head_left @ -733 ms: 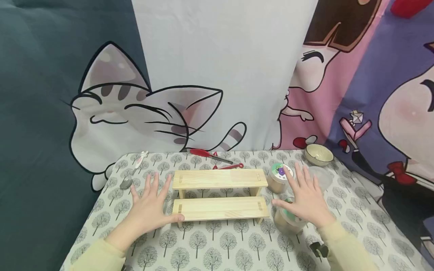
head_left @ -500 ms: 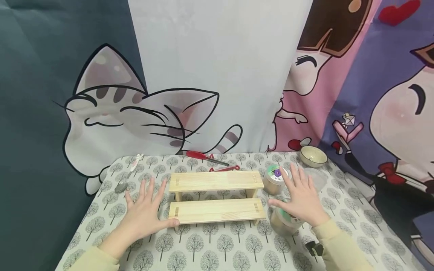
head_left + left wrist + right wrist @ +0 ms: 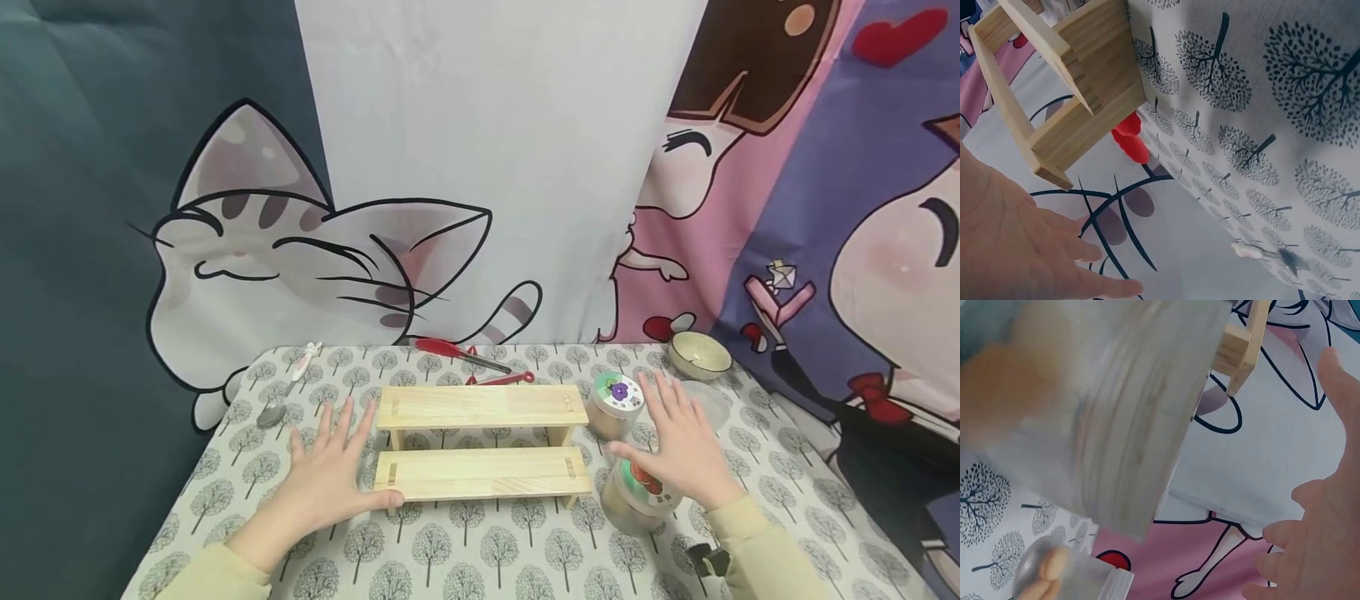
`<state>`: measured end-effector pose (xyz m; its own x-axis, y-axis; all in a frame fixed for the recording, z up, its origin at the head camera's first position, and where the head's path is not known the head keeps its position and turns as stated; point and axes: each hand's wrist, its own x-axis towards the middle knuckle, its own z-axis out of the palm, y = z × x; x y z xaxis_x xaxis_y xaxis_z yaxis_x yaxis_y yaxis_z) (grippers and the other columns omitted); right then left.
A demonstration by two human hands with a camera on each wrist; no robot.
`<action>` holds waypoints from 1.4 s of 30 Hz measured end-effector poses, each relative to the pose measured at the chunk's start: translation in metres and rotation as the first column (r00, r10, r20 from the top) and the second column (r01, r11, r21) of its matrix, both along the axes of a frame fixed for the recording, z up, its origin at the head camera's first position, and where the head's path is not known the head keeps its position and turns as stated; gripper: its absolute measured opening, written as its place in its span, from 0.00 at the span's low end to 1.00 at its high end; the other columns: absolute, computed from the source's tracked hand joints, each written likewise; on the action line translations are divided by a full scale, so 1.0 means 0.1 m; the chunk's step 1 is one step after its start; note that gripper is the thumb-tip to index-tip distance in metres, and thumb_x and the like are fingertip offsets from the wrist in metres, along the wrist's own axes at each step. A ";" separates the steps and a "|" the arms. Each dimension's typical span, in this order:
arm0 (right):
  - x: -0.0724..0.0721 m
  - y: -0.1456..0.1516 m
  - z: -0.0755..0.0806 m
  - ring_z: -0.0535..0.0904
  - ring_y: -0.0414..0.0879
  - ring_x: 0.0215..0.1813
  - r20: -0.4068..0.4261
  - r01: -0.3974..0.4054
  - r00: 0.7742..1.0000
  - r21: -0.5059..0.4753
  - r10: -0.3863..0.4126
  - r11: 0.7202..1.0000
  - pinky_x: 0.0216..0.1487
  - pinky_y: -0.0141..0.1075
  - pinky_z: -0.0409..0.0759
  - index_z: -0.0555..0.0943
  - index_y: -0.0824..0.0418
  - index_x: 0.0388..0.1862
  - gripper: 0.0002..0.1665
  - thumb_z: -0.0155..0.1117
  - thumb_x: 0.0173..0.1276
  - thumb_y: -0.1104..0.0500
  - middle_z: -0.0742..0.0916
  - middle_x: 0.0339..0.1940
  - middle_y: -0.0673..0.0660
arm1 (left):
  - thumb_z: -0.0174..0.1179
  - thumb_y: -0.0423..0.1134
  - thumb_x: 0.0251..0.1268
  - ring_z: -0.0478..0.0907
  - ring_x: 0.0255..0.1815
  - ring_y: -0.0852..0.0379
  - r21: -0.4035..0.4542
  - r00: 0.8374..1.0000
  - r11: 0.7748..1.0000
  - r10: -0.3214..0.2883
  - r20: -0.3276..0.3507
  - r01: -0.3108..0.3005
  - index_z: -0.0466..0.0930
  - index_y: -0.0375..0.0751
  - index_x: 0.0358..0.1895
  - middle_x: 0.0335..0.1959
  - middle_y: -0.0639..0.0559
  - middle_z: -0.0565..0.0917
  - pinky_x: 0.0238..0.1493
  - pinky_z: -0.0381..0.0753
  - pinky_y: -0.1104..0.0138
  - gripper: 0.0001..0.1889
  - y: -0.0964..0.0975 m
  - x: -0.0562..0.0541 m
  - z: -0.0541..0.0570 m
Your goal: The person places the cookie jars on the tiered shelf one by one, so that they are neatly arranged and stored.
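A two-step wooden rack (image 3: pixel 483 472) of pale boards stands in the middle of the table. To its left my left hand (image 3: pixel 318 479) is spread with straight fingers, its thumb overlapping the lower board's end in the head view. My right hand (image 3: pixel 684 450) is likewise spread, palm down, above and right of two lidded clear jars. The front jar (image 3: pixel 633 504) has a green-and-white lid with a red picture; the back jar (image 3: pixel 611 417) has a purple flower on its lid. In the right wrist view, tan pieces show inside the smaller-looking jar (image 3: pixel 1054 572). Neither hand holds anything.
A spoon (image 3: pixel 273 412) with a white figured handle lies at the left. Red-tipped tongs (image 3: pixel 442 348) and another red-handled utensil (image 3: pixel 510 379) lie behind the rack. At the back right are a cream bowl (image 3: pixel 701 357) and a clear plastic dish (image 3: pixel 712 404). A cartoon curtain (image 3: pixel 480 125) hangs behind.
The head view shifts slightly. My right hand has moved a little right relative to the jars, uncovering more of both lids. My left hand stays spread beside the rack.
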<state>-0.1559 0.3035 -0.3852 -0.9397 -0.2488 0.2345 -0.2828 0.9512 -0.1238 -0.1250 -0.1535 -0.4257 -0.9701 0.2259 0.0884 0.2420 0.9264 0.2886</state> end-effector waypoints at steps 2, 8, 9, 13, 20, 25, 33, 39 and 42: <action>-0.01 0.02 0.01 0.42 0.68 0.75 -0.002 -0.005 1.000 -0.010 0.005 1.000 0.70 0.64 0.43 0.39 0.55 0.78 0.64 0.61 0.57 0.29 0.49 0.77 0.66 | 0.54 0.80 0.39 0.40 0.71 0.24 0.010 1.000 1.000 0.002 0.013 -0.002 0.37 0.44 0.76 0.73 0.29 0.44 0.58 0.34 0.26 0.66 0.00 0.01 -0.01; -0.06 0.08 0.05 0.45 0.67 0.75 0.038 -0.010 0.999 -0.058 0.012 0.998 0.70 0.64 0.43 0.38 0.56 0.78 0.64 0.61 0.58 0.30 0.54 0.76 0.66 | 0.55 0.79 0.41 0.45 0.68 0.20 0.074 0.998 0.997 0.027 0.051 -0.031 0.37 0.41 0.76 0.70 0.21 0.45 0.60 0.42 0.29 0.65 0.03 -0.01 -0.03; -0.07 0.09 0.05 0.47 0.68 0.74 0.049 -0.009 0.999 -0.067 0.013 0.998 0.70 0.64 0.42 0.39 0.56 0.78 0.63 0.62 0.58 0.31 0.55 0.76 0.66 | 0.56 0.79 0.41 0.45 0.68 0.20 0.084 0.998 0.996 0.031 0.063 -0.036 0.38 0.40 0.76 0.70 0.21 0.45 0.61 0.42 0.29 0.65 0.03 -0.01 -0.03; -0.13 0.14 0.06 0.50 0.71 0.72 0.091 -0.006 0.996 -0.086 0.013 0.996 0.70 0.65 0.39 0.39 0.57 0.77 0.63 0.62 0.59 0.32 0.58 0.74 0.69 | 0.59 0.76 0.41 0.58 0.64 0.22 0.142 0.993 0.989 0.032 0.114 -0.048 0.43 0.34 0.75 0.67 0.19 0.53 0.63 0.55 0.35 0.65 0.06 -0.07 -0.03; -0.25 0.22 0.09 0.49 0.71 0.72 0.131 0.011 0.991 -0.106 0.003 0.994 0.70 0.64 0.37 0.43 0.60 0.77 0.64 0.61 0.57 0.29 0.58 0.74 0.69 | 0.65 0.70 0.44 0.76 0.18 0.50 0.255 0.964 0.954 0.091 0.251 -0.156 0.54 0.26 0.70 0.22 0.37 0.80 0.30 0.83 0.55 0.60 0.05 -0.22 -0.08; -0.30 0.26 0.05 0.68 0.71 0.62 0.167 0.014 0.986 -0.151 0.011 0.988 0.65 0.65 0.57 0.43 0.62 0.77 0.65 0.64 0.56 0.30 0.69 0.67 0.73 | 0.65 0.68 0.45 0.79 0.48 0.34 0.254 0.974 0.960 0.058 0.221 -0.115 0.68 0.21 0.60 0.50 0.26 0.78 0.53 0.76 0.45 0.52 0.04 -0.22 -0.14; -0.39 0.37 -0.05 0.67 0.45 0.20 0.204 0.026 0.979 -0.158 0.006 0.987 0.40 0.49 0.77 0.46 0.66 0.76 0.62 0.68 0.57 0.38 0.66 0.13 0.50 | 0.69 0.59 0.46 0.78 0.51 0.33 0.291 0.975 0.954 0.002 0.223 -0.069 0.76 0.24 0.53 0.48 0.29 0.81 0.55 0.74 0.44 0.41 0.07 -0.20 -0.22; -0.45 0.39 -0.11 0.62 0.42 0.15 0.238 0.025 0.971 -0.167 0.015 0.986 0.29 0.38 0.72 0.49 0.70 0.74 0.61 0.68 0.57 0.38 0.66 0.11 0.48 | 0.70 0.56 0.45 0.79 0.50 0.36 0.303 0.975 0.950 0.004 0.222 -0.073 0.79 0.29 0.51 0.47 0.33 0.83 0.55 0.74 0.45 0.36 0.08 -0.19 -0.29; -0.50 0.41 -0.16 0.64 0.41 0.15 0.262 0.031 0.965 -0.169 0.015 0.985 0.33 0.41 0.76 0.50 0.70 0.74 0.61 0.68 0.57 0.37 0.68 0.12 0.49 | 0.70 0.55 0.45 0.81 0.47 0.39 0.306 0.974 0.949 0.010 0.228 -0.082 0.81 0.33 0.49 0.44 0.36 0.84 0.54 0.75 0.45 0.32 0.09 -0.17 -0.30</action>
<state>-0.2055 0.3449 -0.4010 -0.9756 -0.2189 0.0181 -0.2111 0.9118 -0.3523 -0.1422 -0.1449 -0.4560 -0.9818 0.1763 -0.0709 0.0982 0.7901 0.6051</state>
